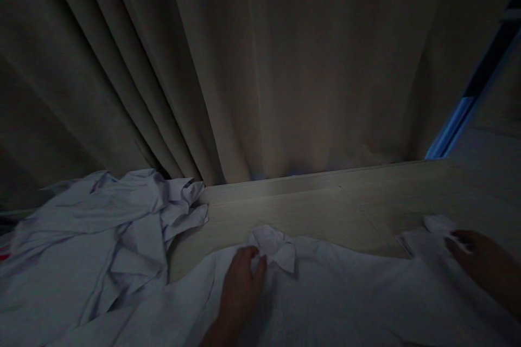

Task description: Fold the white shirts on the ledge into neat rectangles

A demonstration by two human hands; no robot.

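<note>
A pale collared shirt (325, 287) lies spread on the floor in front of me, its collar (280, 249) at the far edge. My left hand (242, 282) is at the collar, thumb and fingers closing on its left side. At the far right, my right hand (484, 260) pinches a bunched end of the pale cloth, which looks like a sleeve end (439, 225) of the same shirt. The dim light blurs the fabric's finer details.
A heap of crumpled pale garments (134, 217) lies at the left, touching the spread shirt. Long brown curtains (305, 76) hang behind, reaching down to the light wood-look floor (293, 206). A bluish upright frame (456, 119) stands at the right.
</note>
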